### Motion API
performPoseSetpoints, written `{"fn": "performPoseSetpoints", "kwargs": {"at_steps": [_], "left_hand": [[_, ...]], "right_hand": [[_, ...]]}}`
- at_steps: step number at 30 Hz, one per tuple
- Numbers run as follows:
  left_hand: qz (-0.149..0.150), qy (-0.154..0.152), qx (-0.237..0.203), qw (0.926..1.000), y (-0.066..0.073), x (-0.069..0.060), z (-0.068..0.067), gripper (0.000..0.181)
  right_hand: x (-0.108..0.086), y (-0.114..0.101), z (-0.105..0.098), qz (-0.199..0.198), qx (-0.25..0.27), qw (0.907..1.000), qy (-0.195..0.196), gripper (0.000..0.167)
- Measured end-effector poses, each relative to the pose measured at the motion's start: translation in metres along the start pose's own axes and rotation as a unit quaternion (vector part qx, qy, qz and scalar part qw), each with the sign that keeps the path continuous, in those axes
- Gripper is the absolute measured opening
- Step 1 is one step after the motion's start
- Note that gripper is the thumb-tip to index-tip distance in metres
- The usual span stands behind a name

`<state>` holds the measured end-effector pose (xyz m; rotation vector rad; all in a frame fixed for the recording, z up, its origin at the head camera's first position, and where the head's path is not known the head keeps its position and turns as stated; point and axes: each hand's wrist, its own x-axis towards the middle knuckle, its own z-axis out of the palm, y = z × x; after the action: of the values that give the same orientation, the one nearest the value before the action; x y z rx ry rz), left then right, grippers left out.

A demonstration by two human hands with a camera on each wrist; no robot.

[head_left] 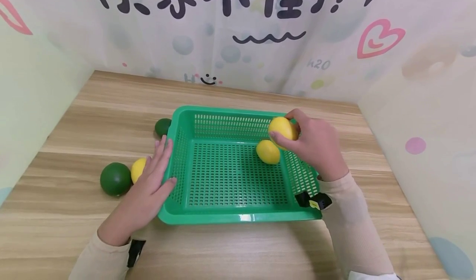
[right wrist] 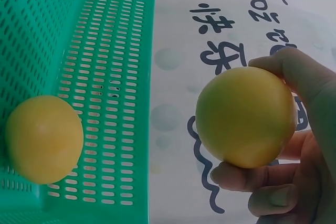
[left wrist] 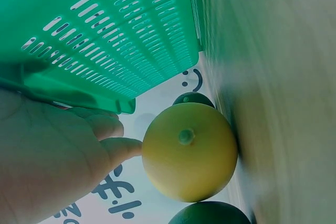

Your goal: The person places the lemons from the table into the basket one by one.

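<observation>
My right hand (head_left: 316, 145) grips a yellow lemon (head_left: 281, 130) between thumb and fingers, above the right end of a green plastic basket (head_left: 238, 218). A second lemon (head_left: 268, 152) lies inside, near the basket's right wall. In the right wrist view, the held lemon (right wrist: 245, 117) is apart from the one in the basket (right wrist: 44, 139). Against the basket's left side rests my left hand (head_left: 150, 189), its fingers extended along the rim. Another yellow fruit (left wrist: 189, 152) sits beside that hand; whether a fingertip touches it I cannot tell.
Left of the basket, a large dark green round fruit (head_left: 115, 179) lies on the wooden table (head_left: 238, 251). A smaller dark green fruit (head_left: 163, 127) stands by the basket's far left corner. Behind the table hangs a printed white cloth (head_left: 208, 44), with side panels left and right.
</observation>
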<state>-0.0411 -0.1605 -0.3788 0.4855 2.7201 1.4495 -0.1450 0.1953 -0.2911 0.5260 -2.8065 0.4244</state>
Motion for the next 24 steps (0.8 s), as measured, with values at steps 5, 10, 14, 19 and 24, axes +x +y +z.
{"fn": "performPoseSetpoints", "kwargs": {"at_steps": [5, 10, 14, 19, 24], "left_hand": [[0.000, 0.000, 0.004, 1.0000, 0.001, 0.000, 0.000, 0.079], [0.002, 0.001, 0.005, 1.0000, 0.001, 0.000, -0.001, 0.079], [0.005, 0.003, 0.002, 1.0000, 0.001, 0.000, -0.001, 0.078], [0.000, 0.000, 0.001, 1.0000, 0.001, -0.001, 0.000, 0.078], [-0.002, 0.001, 0.003, 1.0000, 0.002, 0.000, 0.000, 0.078]], "right_hand": [[0.001, -0.001, 0.001, -0.001, -0.008, 0.9997, -0.023, 0.048], [0.003, -0.001, 0.003, -0.011, -0.014, 0.9989, -0.044, 0.049], [0.004, -0.002, 0.007, -0.019, -0.015, 0.9979, -0.059, 0.050], [0.005, -0.005, 0.009, -0.030, -0.021, 0.9972, -0.065, 0.051], [0.006, -0.007, 0.010, -0.040, -0.025, 0.9964, -0.070, 0.051]]}}
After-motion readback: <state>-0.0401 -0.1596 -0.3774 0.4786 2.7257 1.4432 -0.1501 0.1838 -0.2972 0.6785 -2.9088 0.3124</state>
